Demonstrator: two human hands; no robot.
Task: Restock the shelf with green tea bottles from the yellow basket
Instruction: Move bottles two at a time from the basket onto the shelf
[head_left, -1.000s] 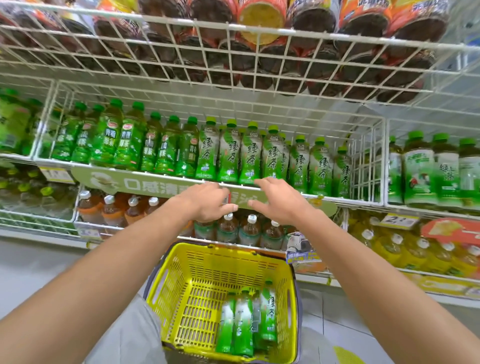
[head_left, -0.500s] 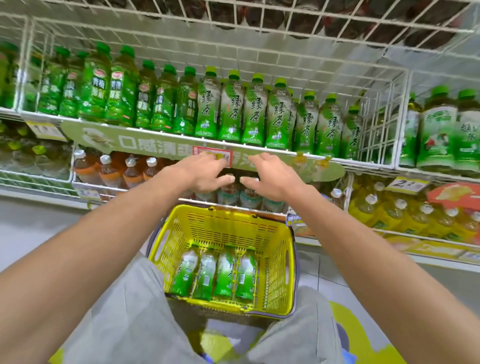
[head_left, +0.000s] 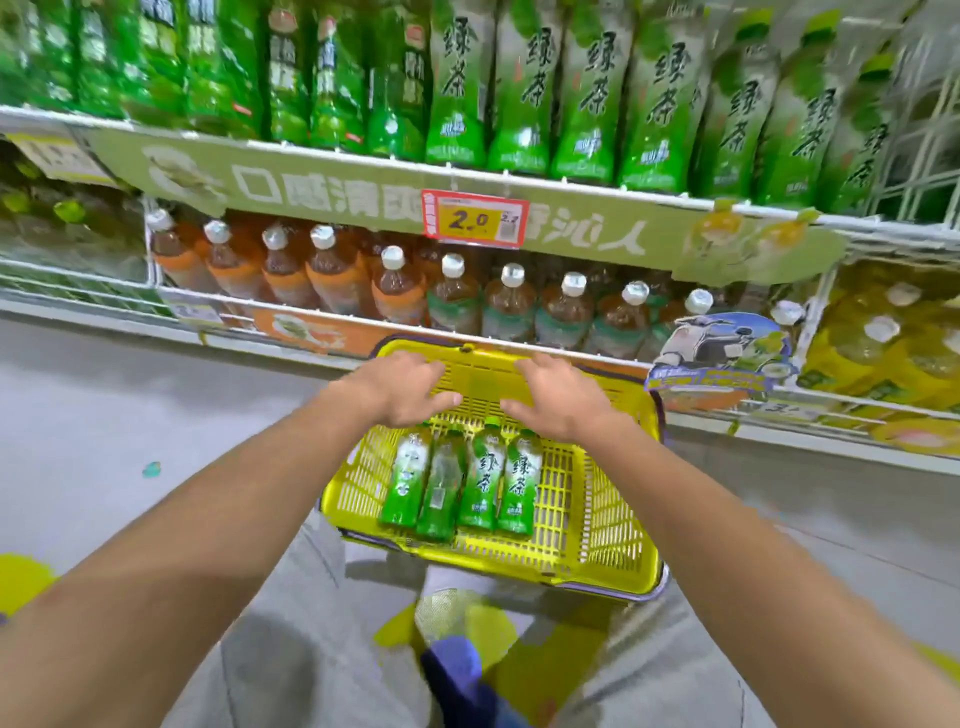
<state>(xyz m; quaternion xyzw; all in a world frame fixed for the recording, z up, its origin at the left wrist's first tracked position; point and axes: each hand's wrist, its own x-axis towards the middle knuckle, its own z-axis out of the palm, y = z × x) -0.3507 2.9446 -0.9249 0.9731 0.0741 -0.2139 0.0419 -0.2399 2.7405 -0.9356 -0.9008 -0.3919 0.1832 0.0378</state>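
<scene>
You stand over a pale grey shop floor (head_left: 130, 415), facing a white wire shelf (head_left: 893, 223) whose front carries a long green paper banner (head_left: 322, 192) and a red-and-yellow price tag (head_left: 475, 218). On that shelf, upright shelved green tea bottles (head_left: 519, 93) stand in rows. The tier below holds brown drink bottles with white caps (head_left: 509, 306). Below you sits the yellow slatted plastic basket (head_left: 597, 499), with four green tea bottles (head_left: 462, 483) lying side by side on its bottom, caps toward the shelf. Your left hand (head_left: 400, 389) and right hand (head_left: 561, 400) hover apart over its far end, fingers spread, gripping nothing.
</scene>
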